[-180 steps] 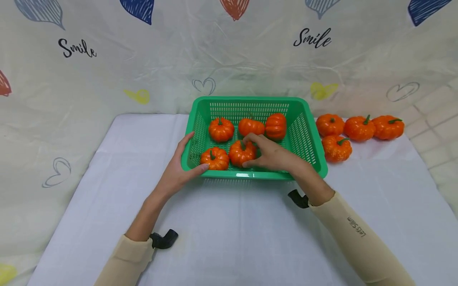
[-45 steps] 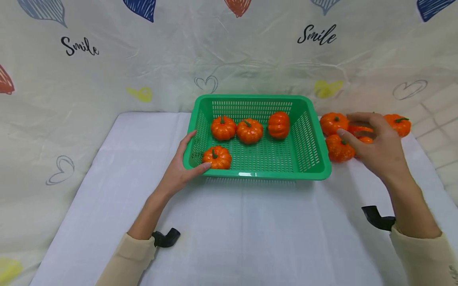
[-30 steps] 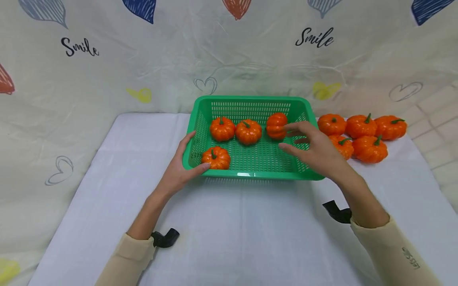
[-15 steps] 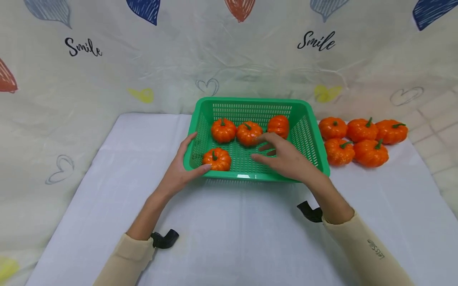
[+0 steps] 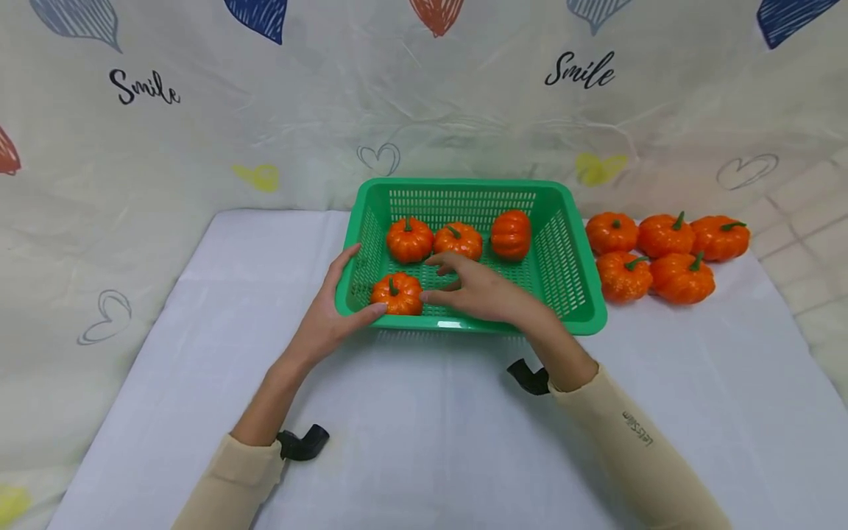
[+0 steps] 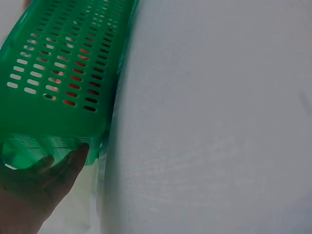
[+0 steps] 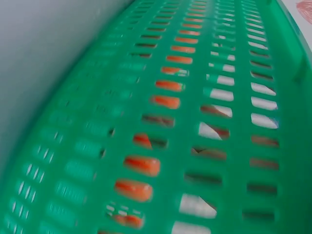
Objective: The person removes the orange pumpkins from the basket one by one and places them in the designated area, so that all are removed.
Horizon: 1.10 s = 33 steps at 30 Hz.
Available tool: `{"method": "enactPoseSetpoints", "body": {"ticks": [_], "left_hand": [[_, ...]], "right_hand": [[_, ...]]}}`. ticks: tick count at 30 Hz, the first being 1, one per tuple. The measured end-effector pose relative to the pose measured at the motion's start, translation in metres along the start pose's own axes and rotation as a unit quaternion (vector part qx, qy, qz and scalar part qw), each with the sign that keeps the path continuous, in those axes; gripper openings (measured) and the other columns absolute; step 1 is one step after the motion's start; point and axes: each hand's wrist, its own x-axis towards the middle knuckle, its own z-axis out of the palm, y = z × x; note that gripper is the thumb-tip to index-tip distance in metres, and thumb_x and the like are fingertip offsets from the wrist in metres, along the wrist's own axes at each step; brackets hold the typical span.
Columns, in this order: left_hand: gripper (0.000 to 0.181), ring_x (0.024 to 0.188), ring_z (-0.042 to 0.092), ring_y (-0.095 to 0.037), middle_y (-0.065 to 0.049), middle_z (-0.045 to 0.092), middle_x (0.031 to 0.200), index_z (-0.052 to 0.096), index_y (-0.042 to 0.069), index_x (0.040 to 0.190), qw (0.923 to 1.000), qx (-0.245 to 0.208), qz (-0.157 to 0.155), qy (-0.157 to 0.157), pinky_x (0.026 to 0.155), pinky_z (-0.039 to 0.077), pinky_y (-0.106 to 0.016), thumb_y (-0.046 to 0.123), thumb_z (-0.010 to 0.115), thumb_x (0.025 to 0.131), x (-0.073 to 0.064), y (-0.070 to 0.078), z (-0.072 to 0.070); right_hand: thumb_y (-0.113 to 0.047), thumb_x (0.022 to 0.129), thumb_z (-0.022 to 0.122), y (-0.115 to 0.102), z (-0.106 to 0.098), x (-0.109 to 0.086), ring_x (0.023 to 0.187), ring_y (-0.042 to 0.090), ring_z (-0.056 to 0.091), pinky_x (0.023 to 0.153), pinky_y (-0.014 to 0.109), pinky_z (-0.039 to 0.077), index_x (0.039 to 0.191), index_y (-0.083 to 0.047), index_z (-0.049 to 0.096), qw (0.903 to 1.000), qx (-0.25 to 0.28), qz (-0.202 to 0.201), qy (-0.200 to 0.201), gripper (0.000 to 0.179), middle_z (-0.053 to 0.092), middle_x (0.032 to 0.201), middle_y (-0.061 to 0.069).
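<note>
A green plastic basket [image 5: 503, 324] with slotted walls stands on the white-covered table, holding several small orange pumpkins. My left hand [image 5: 331, 313] grips its front left corner, thumb over the front rim and fingers along the left side. In the left wrist view, fingers [image 6: 73, 163] lie against the basket's outer wall. Inside the basket, my right hand [image 5: 480, 291] reaches over the front with thumb and fingers apart. Its thumb tip is right at the edge of the front left pumpkin [image 5: 400, 298]. The right wrist view shows mostly slotted basket wall [image 7: 195, 117], with orange behind it.
Along the basket's back sit a left pumpkin [image 5: 409, 241], a middle pumpkin [image 5: 460, 243] and a sideways pumpkin [image 5: 511, 235]. Several more pumpkins [image 5: 682, 280] stand in two rows on the table, right of the basket. A printed sheet [image 5: 464, 96] hangs behind.
One pumpkin fewer is in the basket and one more stands in the front row at the right. My right hand has come back from there, moving left across the basket. The left hand stays put.
</note>
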Motion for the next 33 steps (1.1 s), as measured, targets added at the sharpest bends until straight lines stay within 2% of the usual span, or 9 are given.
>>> {"method": "enactPoseSetpoints", "body": {"ticks": [8,13,20,24,30,33], "left_hand": [[0.09,0.155,0.028,-0.026,0.014,0.015,0.173,0.02,0.05,0.161,1.0,-0.004,0.004,-0.003,0.121,0.035,-0.065,0.035,0.075,0.092,0.0,0.0,0.001],[0.09,0.156,0.026,-0.025,0.014,0.016,0.173,0.019,0.051,0.161,1.0,-0.005,0.003,-0.002,0.122,0.031,-0.066,0.037,0.075,0.092,-0.001,0.0,0.001],[0.089,0.157,0.026,-0.026,0.014,0.015,0.173,0.019,0.05,0.161,1.0,0.001,0.003,0.001,0.121,0.032,-0.067,0.037,0.075,0.092,0.0,0.0,0.0],[0.089,0.157,0.026,-0.025,0.014,0.016,0.173,0.02,0.05,0.161,1.0,0.003,0.003,0.003,0.121,0.032,-0.067,0.038,0.075,0.092,-0.001,0.0,-0.001],[0.09,0.157,0.024,-0.025,0.015,0.016,0.172,0.019,0.05,0.161,1.0,0.005,0.001,0.003,0.122,0.03,-0.068,0.04,0.075,0.092,-0.001,-0.001,-0.001],[0.09,0.156,0.026,-0.025,0.015,0.016,0.172,0.019,0.051,0.161,1.0,0.004,0.0,0.003,0.121,0.032,-0.067,0.038,0.075,0.092,0.0,-0.001,0.0]], "right_hand": [[-0.041,0.096,0.074,-0.011,0.013,0.016,0.135,0.031,0.057,0.111,0.052,0.049,0.154,-0.016,0.047,0.9987,-0.017,0.004,-0.049,0.069,0.058,0.147,0.011],[-0.034,0.095,0.077,-0.016,0.017,0.021,0.137,0.031,0.055,0.112,0.051,0.049,0.153,-0.016,0.047,0.9975,-0.035,0.003,-0.062,0.068,0.06,0.146,0.012],[-0.023,0.092,0.08,-0.021,0.019,0.027,0.132,0.033,0.058,0.108,0.048,0.052,0.153,-0.009,0.047,0.9968,-0.059,0.006,-0.053,0.071,0.058,0.146,0.016],[-0.02,0.09,0.082,-0.022,0.021,0.03,0.127,0.033,0.059,0.106,0.047,0.053,0.146,-0.008,0.052,0.9972,-0.064,0.008,-0.038,0.064,0.058,0.14,0.018],[-0.027,0.085,0.086,-0.021,0.022,0.029,0.116,0.029,0.062,0.102,0.045,0.054,0.133,-0.011,0.055,0.9981,-0.056,0.023,-0.004,0.06,0.064,0.133,0.012],[-0.034,0.082,0.087,-0.017,0.019,0.025,0.116,0.029,0.061,0.102,0.045,0.053,0.135,-0.013,0.053,0.9985,-0.039,0.035,0.016,0.067,0.062,0.134,0.011]]}}
